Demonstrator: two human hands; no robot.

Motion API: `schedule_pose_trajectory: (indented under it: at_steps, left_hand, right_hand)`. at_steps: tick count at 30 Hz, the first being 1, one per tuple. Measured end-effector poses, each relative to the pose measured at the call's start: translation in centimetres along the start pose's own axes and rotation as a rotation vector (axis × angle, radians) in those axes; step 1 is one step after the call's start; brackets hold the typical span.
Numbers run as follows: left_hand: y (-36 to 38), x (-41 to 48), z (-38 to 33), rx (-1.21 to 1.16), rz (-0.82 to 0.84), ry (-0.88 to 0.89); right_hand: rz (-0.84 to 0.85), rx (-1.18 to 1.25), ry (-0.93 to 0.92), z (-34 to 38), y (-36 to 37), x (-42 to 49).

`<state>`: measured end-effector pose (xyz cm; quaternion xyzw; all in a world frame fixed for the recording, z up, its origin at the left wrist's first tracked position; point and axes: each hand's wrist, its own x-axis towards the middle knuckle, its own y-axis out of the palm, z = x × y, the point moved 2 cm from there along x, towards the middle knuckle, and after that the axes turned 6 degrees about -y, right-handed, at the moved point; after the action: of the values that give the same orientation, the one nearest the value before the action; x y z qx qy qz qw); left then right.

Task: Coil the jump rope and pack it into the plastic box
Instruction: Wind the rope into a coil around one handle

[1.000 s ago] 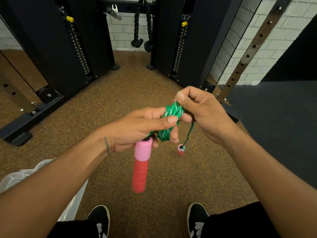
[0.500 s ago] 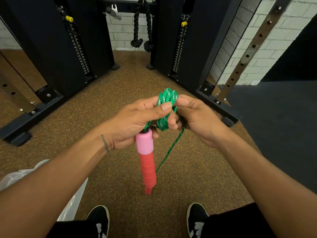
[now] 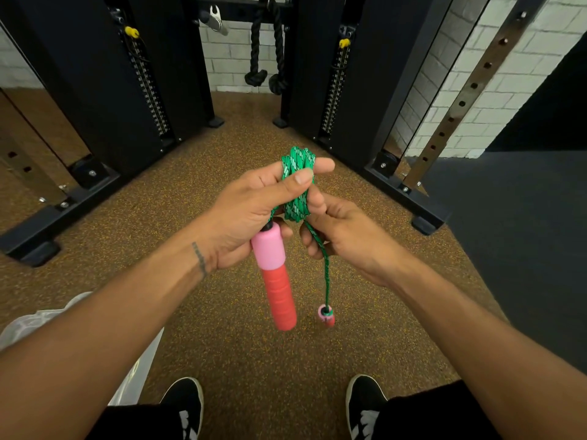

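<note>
The green jump rope (image 3: pixel 297 182) is wound in a tight coil around the fingers of my left hand (image 3: pixel 247 214), which grips it at chest height. One pink and red handle (image 3: pixel 275 274) hangs down from that hand. My right hand (image 3: pixel 346 236) pinches the loose rope strand just under the coil. The second pink and red handle (image 3: pixel 327 315) dangles below it on a short length of rope. The clear plastic box (image 3: pixel 41 319) lies on the floor at the lower left, mostly hidden by my left forearm.
Black cable machine columns (image 3: pixel 104 90) and their base feet (image 3: pixel 409 198) stand ahead on both sides. A black rope attachment (image 3: pixel 265 58) hangs in the middle. Brown speckled rubber floor lies below, dark mat (image 3: pixel 514 236) to the right. My black shoes (image 3: pixel 187 404) are at the bottom.
My right hand has dropped from the top of the coil to beneath it, laying another turn. The free handle now hangs into view on a short strand; the near handle swung slightly.
</note>
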<state>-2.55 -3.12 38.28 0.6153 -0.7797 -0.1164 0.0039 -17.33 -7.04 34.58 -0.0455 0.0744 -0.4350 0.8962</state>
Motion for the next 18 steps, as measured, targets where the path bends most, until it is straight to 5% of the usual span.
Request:
schedule_pose_trajectory:
  at_steps: [9,18]
  left_hand:
    - [-0.37,0.35,0.05,-0.011,-0.114,-0.026]
    - [-0.73,0.6,0.16,-0.08,-0.332,-0.017]
  right_hand:
    - [0.032,-0.078,-0.009,-0.05,0.19,-0.07]
    - [0.112,-0.61,-0.17,0.37,0.87,-0.52]
